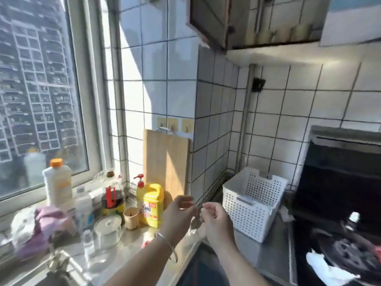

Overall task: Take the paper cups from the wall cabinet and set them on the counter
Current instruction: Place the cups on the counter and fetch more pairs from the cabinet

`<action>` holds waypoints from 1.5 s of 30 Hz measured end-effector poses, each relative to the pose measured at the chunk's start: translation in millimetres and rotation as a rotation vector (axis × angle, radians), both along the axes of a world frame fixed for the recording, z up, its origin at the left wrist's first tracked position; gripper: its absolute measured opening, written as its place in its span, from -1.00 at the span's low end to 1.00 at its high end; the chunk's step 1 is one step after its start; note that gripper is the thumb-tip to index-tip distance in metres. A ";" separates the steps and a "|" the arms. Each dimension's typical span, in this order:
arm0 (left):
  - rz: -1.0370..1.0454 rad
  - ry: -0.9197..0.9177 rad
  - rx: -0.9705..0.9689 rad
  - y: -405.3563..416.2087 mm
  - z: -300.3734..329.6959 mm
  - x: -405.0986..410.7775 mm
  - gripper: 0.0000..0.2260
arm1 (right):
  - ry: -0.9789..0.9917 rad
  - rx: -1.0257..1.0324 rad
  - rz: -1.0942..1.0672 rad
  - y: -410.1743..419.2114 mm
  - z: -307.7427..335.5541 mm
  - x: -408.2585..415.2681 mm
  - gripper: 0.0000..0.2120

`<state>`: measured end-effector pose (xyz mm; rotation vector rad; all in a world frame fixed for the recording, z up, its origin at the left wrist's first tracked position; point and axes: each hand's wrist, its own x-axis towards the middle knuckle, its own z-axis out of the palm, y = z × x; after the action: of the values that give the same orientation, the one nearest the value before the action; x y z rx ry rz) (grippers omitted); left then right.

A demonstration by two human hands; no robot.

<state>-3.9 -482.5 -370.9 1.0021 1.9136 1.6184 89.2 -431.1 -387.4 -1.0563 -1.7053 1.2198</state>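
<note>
The wall cabinet (pixel 268 43) hangs at the top right with its left door (pixel 208 21) swung open. Inside, on its bottom shelf, stands a blurred row of pale cup-like shapes (pixel 288 33). One brown paper cup (pixel 131 217) stands upright on the steel counter (pixel 245 244), beside a yellow dish-soap bottle (pixel 151 204). My left hand (pixel 179 211) and my right hand (pixel 215 220) meet low over the counter, far below the cabinet. Their fingertips pinch a small clear, shiny item (pixel 195 220) between them. It is too blurred to identify.
A white perforated basket (pixel 252 203) sits in the counter corner, with a black stove (pixel 338 203) to its right. A wooden cutting board (pixel 166 164) leans on the tiled wall. Bottles, a lidded glass jar (pixel 108 229) and a pink cloth (pixel 48 221) crowd the window side, above a sink (pixel 51 273).
</note>
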 end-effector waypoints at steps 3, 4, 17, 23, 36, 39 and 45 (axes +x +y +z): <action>-0.087 0.019 0.071 55.2 32.6 -10.2 -0.87 | 0.061 0.043 -0.097 48.0 27.4 -4.1 -0.88; -0.107 0.017 0.093 72.7 44.4 -13.7 -0.86 | 0.081 0.056 -0.129 65.5 38.7 -6.6 -0.86; -0.326 0.151 0.385 269.5 223.2 10.7 -0.85 | 0.056 0.492 -0.358 250.0 228.4 13.3 -0.88; -0.356 0.183 0.513 344.4 288.6 41.1 -0.85 | 0.021 0.631 -0.386 320.2 296.4 51.7 -0.80; -0.116 0.429 0.621 467.3 424.5 39.4 -0.74 | -0.028 0.893 -0.427 428.7 438.5 66.5 -0.63; -0.102 0.569 0.501 489.5 457.1 26.9 -0.70 | 0.020 0.784 -0.376 449.7 472.8 66.8 -0.51; -0.135 0.687 0.378 529.4 498.1 15.4 -0.87 | -0.180 0.649 -0.565 506.1 511.4 49.1 -0.40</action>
<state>11.5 46.9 127.2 2.0075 1.8912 1.7315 138.3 75.0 124.1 -1.1323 -1.6007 0.1927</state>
